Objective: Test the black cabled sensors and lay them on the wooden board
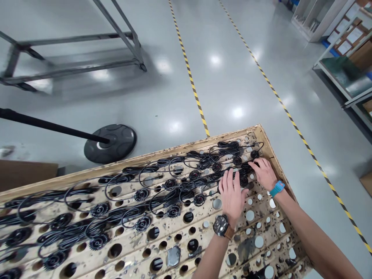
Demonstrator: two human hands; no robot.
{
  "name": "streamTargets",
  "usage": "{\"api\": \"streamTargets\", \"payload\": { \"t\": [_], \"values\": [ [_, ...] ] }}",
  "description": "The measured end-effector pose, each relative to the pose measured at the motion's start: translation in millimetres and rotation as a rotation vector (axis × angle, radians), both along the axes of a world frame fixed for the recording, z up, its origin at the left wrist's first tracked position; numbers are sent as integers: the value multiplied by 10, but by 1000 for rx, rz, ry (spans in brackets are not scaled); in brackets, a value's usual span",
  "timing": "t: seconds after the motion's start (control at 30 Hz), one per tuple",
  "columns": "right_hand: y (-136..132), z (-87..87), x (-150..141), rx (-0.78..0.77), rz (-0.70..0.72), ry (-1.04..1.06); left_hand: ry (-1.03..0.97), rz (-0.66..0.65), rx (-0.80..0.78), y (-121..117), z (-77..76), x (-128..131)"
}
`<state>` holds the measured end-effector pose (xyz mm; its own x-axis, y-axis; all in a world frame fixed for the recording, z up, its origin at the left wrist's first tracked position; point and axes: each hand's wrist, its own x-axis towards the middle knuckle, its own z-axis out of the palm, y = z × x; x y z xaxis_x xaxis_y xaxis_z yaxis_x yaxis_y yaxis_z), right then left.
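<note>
My left hand point(233, 195) rests over a coiled black cable point(215, 176), its fingers stretched out and slightly apart at the cable's near side. Just to the right, my right hand point(264, 173) has its fingers closed on the end of a black cable bundle point(246, 167). Between both hands lies a round black part point(243, 179) with a toothed edge, partly covered. Rows of similar cable coils, each with a round toothed end such as this black wheel point(199, 200), lie on the perforated wooden board point(209, 236).
A raised wooden rim point(162, 150) borders the board at the back and right. Beyond it stand a black post base point(110, 143) and a grey metal frame point(78, 38). Yellow-black tape point(190, 75) marks the floor. Shelving with boxes point(351, 58) stands at the far right.
</note>
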<state>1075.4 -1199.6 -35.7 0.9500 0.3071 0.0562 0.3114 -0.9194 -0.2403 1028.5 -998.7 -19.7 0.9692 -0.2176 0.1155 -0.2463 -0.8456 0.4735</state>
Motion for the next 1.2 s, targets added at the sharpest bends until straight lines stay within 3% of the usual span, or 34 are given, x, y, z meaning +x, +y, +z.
{"api": "streamTargets", "payload": {
  "t": [0.13, 0.33, 0.5, 0.67, 0.9, 1.07, 1.2],
  "values": [
    [-44, -74, -33, 19, -6, 8, 56, -244, 142, 92, -117, 217],
    [-138, -138, -103, 157, -112, -11, 70, -324, 167, 172, -254, 292],
    [-143, -129, -196, 209, -213, -50, 57, -354, 143, 141, -186, 334],
    [-117, -73, -317, 224, -333, -48, 50, -459, 146, -50, -85, 463],
    [-73, -132, -497, 270, -467, -101, 40, -538, 147, -143, -106, 612],
    [2, -77, -561, 144, -513, -108, 27, -545, 105, -105, -134, 604],
    [102, 51, -510, -115, -678, 146, 22, -535, 86, -110, -172, 581]
  ]
}}
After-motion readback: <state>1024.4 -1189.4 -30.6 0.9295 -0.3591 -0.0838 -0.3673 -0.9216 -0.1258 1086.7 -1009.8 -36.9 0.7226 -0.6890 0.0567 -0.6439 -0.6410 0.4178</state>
